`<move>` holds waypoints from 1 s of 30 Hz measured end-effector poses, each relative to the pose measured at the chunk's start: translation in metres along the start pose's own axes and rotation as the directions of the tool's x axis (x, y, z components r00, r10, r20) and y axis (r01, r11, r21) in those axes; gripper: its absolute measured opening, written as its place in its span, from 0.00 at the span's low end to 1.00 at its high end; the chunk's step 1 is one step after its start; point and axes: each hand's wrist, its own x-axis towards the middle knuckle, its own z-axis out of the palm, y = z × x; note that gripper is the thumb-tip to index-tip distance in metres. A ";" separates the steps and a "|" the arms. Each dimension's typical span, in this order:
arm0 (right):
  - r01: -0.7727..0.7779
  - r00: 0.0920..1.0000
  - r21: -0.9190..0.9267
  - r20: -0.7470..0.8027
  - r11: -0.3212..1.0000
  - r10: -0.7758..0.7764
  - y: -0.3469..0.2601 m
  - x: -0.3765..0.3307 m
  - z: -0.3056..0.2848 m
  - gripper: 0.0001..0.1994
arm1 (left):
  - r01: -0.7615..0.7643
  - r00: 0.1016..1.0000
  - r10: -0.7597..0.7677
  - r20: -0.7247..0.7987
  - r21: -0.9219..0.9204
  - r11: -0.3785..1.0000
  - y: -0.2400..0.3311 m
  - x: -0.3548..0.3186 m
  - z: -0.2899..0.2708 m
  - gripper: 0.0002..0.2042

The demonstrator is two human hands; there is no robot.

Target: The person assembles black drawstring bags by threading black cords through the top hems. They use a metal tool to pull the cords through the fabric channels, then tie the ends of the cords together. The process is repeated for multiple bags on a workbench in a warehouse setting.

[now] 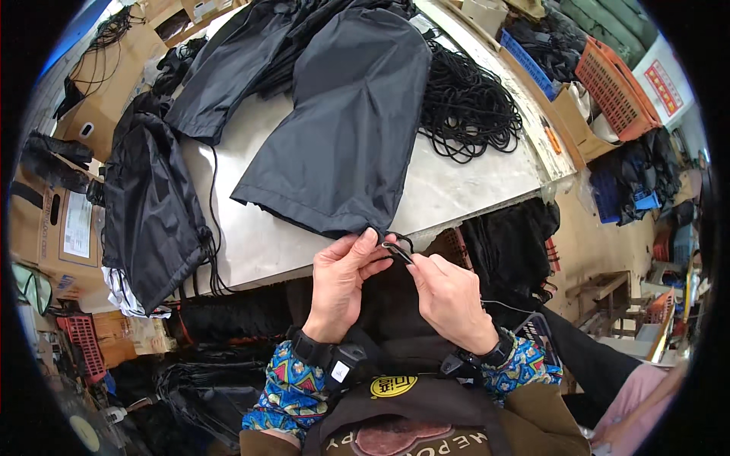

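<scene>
A black fabric bag [342, 121] lies flat on the table, its hemmed edge and one corner toward me. My left hand [338, 285] is closed, pinching that corner between thumb and fingers. Close beside it, my right hand [452, 296] is closed on a thin wire tool [397, 251] whose looped tip meets the bag's corner. A short loop of black cord [403, 239] shows at the same spot; how cord and wire join is too small to tell. What lies inside the right fingers is hidden.
A tangled heap of black cord [468, 102] rests right of the bag. More black bags, one a drawstring bag [152, 205], hang over the white table's [456, 178] left side. Cardboard boxes [53, 228] stand left; an orange crate [616, 87] is at far right. Another person's arm [646, 410] shows lower right.
</scene>
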 end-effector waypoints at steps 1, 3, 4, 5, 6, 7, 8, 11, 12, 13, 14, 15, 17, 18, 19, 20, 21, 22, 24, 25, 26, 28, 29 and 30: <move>0.008 1.000 -0.016 -0.007 1.000 -0.009 0.001 0.000 0.002 0.07 | -0.016 1.000 0.016 0.000 0.015 1.000 0.000 -0.002 0.002 0.08; 0.019 1.000 -0.044 -0.011 0.999 -0.019 0.000 0.001 0.003 0.07 | -0.041 0.999 0.041 -0.004 0.045 0.998 -0.001 -0.003 0.003 0.07; 0.021 1.000 -0.058 -0.008 0.998 -0.022 -0.002 0.002 0.003 0.07 | -0.050 0.999 0.050 -0.009 0.059 0.997 -0.002 -0.004 0.003 0.07; 0.023 1.000 -0.072 -0.005 0.997 -0.024 -0.003 0.003 0.004 0.07 | -0.058 0.998 0.059 -0.013 0.074 0.996 -0.002 -0.004 0.003 0.07; 0.029 1.000 -0.080 -0.005 0.996 -0.029 -0.005 0.005 0.005 0.07 | -0.077 0.997 0.078 -0.005 0.109 0.991 -0.004 -0.003 0.003 0.07; 0.032 0.999 -0.091 -0.006 0.995 -0.033 -0.006 0.008 0.007 0.07 | -0.094 0.996 0.094 0.007 0.144 0.985 -0.005 -0.002 0.002 0.06; 0.036 0.999 -0.101 -0.008 0.994 -0.037 -0.007 0.010 0.008 0.08 | -0.111 0.994 0.110 0.019 0.178 0.978 -0.006 -0.002 0.002 0.06; 0.103 0.995 -0.042 0.017 0.994 -0.102 -0.003 0.016 0.017 0.08 | -0.214 0.977 0.211 0.040 0.275 0.937 -0.010 -0.003 0.000 0.06; 0.098 0.995 0.026 0.034 0.995 -0.099 -0.001 0.017 0.014 0.09 | -0.224 0.973 0.230 0.001 0.241 0.944 -0.006 -0.002 -0.001 0.07; 0.096 0.993 0.098 0.055 0.991 -0.101 0.003 0.017 0.008 0.10 | -0.237 0.967 0.251 -0.043 0.207 0.949 0.001 0.000 -0.003 0.07; 0.046 0.990 0.146 0.123 0.988 -0.064 0.009 0.018 -0.006 0.11 | -0.230 0.960 0.252 -0.122 0.168 0.959 0.009 0.003 -0.011 0.08; 0.096 0.976 0.046 0.191 0.994 -0.103 0.020 0.018 -0.024 0.13 | -0.283 0.935 0.299 -0.190 0.108 0.953 0.022 0.005 -0.019 0.07; 0.079 0.973 0.040 0.212 0.996 -0.086 0.043 0.012 -0.053 0.09 | -0.294 0.914 0.310 -0.262 0.097 0.951 0.036 0.008 -0.041 0.07; -0.032 0.965 0.071 0.263 0.997 0.012 0.042 0.012 -0.064 0.06 | -0.291 0.918 0.334 -0.211 0.212 0.933 0.035 0.008 -0.046 0.07; 0.023 0.962 0.018 0.271 1.000 -0.027 0.042 0.012 -0.066 0.07 | -0.221 0.950 0.273 -0.151 0.289 0.931 0.027 0.007 -0.042 0.07; 0.034 0.971 0.029 0.236 0.999 -0.040 0.036 0.013 -0.057 0.07 | -0.162 0.983 0.180 -0.043 0.275 0.948 0.015 0.002 -0.033 0.08; 0.042 0.979 0.032 0.198 0.999 -0.048 0.027 0.014 -0.048 0.07 | -0.124 0.991 0.098 0.094 0.339 0.932 0.003 -0.001 -0.024 0.08; 0.102 0.973 0.085 0.198 0.991 -0.117 0.027 0.014 -0.034 0.07 | -0.038 0.986 -0.022 0.164 0.352 0.935 -0.008 -0.005 -0.015 0.09; 0.107 0.960 0.102 0.250 0.989 -0.129 0.018 0.016 -0.022 0.09 | -0.065 0.994 0.044 0.095 0.227 0.972 -0.015 -0.004 -0.013 0.10; 0.109 0.954 0.112 0.267 0.988 -0.135 0.013 0.018 -0.019 0.10 | -0.127 0.992 0.130 -0.008 0.171 0.977 -0.010 -0.005 -0.015 0.10; 0.085 0.948 0.143 0.292 0.986 -0.124 0.010 0.019 -0.022 0.12 | -0.183 0.978 0.192 -0.082 0.101 0.978 0.002 -0.001 -0.025 0.11; 0.104 0.937 0.147 0.318 0.984 -0.147 0.012 0.015 -0.031 0.12 | -0.275 0.942 0.297 -0.158 0.147 0.950 0.027 0.007 -0.045 0.13; 0.112 0.933 0.139 0.328 0.984 -0.152 0.017 0.012 -0.038 0.11 | -0.316 0.924 0.341 -0.171 0.161 0.935 0.036 0.008 -0.048 0.14; 0.154 0.934 0.096 0.310 0.983 -0.177 0.022 0.009 -0.045 0.09 | -0.320 0.921 0.347 -0.177 0.165 0.933 0.040 0.007 -0.052 0.14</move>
